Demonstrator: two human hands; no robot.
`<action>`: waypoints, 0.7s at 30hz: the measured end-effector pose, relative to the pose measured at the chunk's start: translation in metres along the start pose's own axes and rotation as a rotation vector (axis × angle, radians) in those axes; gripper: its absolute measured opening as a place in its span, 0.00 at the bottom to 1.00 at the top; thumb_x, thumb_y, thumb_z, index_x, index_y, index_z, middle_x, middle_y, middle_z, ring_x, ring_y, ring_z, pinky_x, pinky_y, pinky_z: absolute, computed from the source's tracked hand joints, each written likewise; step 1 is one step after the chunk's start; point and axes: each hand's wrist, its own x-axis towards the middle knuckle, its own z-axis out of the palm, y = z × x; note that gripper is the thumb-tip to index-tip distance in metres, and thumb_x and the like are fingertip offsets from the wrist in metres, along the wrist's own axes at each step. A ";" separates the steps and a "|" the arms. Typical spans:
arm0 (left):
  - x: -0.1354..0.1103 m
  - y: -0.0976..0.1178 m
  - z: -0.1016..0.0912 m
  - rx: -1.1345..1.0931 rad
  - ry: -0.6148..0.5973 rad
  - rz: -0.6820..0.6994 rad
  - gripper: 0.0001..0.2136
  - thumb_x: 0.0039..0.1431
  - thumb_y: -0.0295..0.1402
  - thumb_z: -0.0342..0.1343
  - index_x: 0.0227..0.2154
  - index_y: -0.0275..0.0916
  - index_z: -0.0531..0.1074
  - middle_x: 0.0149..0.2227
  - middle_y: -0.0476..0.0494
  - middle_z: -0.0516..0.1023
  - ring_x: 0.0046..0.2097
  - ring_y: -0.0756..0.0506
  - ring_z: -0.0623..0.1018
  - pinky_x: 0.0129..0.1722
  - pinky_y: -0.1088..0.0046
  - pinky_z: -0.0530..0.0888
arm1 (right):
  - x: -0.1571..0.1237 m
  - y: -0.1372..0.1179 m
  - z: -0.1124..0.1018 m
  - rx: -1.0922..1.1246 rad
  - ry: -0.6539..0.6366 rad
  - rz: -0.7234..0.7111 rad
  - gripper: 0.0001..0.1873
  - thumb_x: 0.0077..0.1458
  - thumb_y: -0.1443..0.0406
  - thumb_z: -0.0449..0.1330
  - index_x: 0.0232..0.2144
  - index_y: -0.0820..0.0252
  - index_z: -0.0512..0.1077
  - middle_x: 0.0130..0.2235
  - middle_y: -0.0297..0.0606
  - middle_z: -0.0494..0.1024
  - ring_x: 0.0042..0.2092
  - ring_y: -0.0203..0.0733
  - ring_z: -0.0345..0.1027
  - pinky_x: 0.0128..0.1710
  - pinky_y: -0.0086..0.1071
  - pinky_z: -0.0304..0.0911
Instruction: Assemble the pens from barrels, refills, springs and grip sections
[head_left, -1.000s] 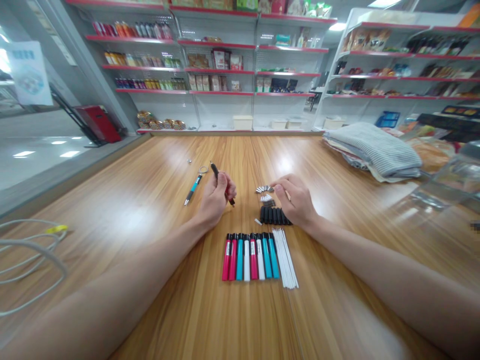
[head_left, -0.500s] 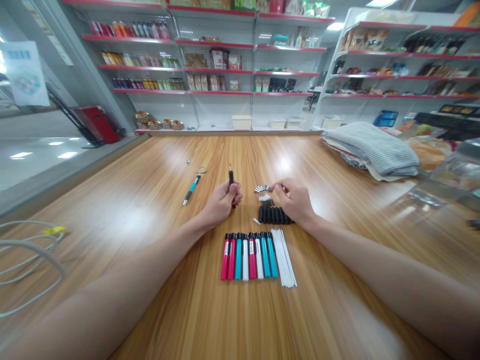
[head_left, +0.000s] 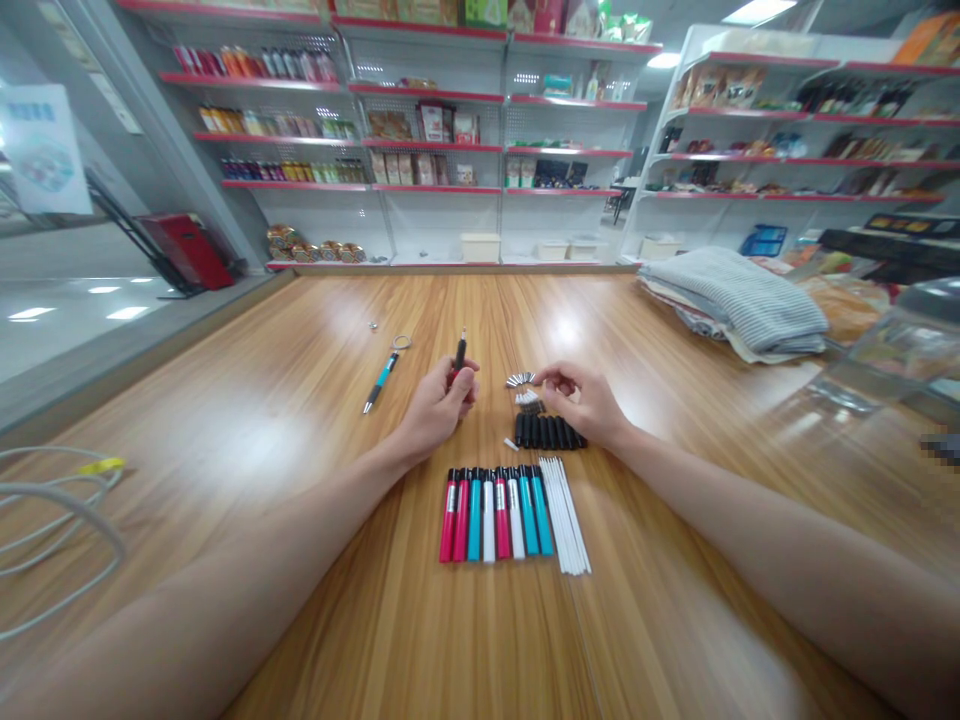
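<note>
My left hand (head_left: 441,405) is closed round a pen barrel with a black grip (head_left: 460,352), held upright with its thin refill end poking out of the top. My right hand (head_left: 589,400) has its fingers curled together at the right end of a fan of silver pen tips (head_left: 519,380); whether a tip is between them is hidden. Just under that hand lie small white pieces (head_left: 527,397), small dark parts that look like springs (head_left: 532,408) and a row of black rubber grips (head_left: 547,431). Nearer me are red, white and blue pen barrels (head_left: 487,515) and white refills (head_left: 566,515).
An assembled blue pen (head_left: 381,383) with a ring lies left of my left hand. One white piece (head_left: 511,443) lies apart. Folded cloths (head_left: 739,300) and a clear container (head_left: 870,350) sit at the right, a coiled cable (head_left: 67,490) at the left. Shelves stand behind the table.
The pen in my left hand has tilted and sits a little lower in the fist. My right hand's fingertips have shifted slightly left and down toward the silver tips.
</note>
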 end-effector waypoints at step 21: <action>-0.010 0.007 0.003 0.697 -0.333 0.295 0.09 0.58 0.36 0.53 0.34 0.37 0.75 0.31 0.44 0.76 0.34 0.49 0.73 0.36 0.74 0.68 | -0.002 -0.017 0.003 -0.115 -0.116 -0.372 0.09 0.51 0.71 0.56 0.34 0.57 0.75 0.34 0.37 0.78 0.38 0.42 0.67 0.42 0.41 0.63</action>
